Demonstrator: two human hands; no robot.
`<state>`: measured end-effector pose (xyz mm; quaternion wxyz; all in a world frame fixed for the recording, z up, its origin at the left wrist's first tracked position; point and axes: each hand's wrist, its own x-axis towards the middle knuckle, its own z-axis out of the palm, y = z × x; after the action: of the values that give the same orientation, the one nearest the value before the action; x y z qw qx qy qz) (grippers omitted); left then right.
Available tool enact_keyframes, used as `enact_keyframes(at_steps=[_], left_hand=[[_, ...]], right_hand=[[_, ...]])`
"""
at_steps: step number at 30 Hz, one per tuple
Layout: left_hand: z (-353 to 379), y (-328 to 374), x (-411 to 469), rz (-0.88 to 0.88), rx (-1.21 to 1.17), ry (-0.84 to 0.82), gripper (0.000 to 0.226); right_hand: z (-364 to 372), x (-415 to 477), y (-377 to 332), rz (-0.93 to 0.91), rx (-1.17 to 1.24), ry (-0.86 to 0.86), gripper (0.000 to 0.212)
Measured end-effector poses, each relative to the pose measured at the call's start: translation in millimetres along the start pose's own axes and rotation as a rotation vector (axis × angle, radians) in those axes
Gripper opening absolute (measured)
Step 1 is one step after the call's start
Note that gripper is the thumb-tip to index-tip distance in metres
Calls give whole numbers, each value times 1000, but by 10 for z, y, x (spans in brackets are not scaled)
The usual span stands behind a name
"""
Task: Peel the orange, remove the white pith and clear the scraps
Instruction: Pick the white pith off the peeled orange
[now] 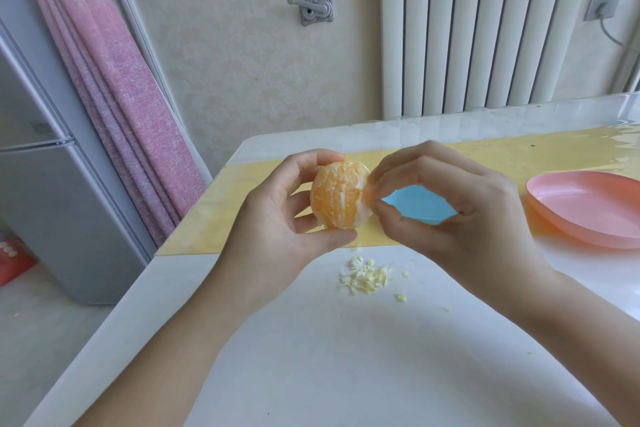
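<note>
— Where is the orange (341, 194) held?
— It is gripped above the table (311, 364), fully peeled, by the curled fingers and thumb of the left hand (277, 218).
— And the right hand (460, 215)?
— A bit of pith (369, 195) at the orange's three o'clock edge is pinched between its thumb and forefinger.
— What is seen below?
— Pale scraps (365, 277) are scattered at six o'clock; a pink plate (588, 208) is set at three o'clock.
</note>
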<state>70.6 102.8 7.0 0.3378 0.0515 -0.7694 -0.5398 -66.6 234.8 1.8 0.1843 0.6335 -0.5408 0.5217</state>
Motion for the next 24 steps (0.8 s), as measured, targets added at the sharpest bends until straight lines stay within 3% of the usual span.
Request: enact_keyframes(at_steps=[5, 13, 24], left_hand=[[-12, 13, 11, -7, -30, -5, 66], [-20, 31, -16, 23, 114, -2, 60], [-75, 52, -26, -34, 171, -67, 63]], right_hand=[[-3, 3, -26, 98, 106, 8, 28], [-8, 13, 12, -67, -135, -1, 16], [-34, 24, 46, -119, -132, -88, 9]])
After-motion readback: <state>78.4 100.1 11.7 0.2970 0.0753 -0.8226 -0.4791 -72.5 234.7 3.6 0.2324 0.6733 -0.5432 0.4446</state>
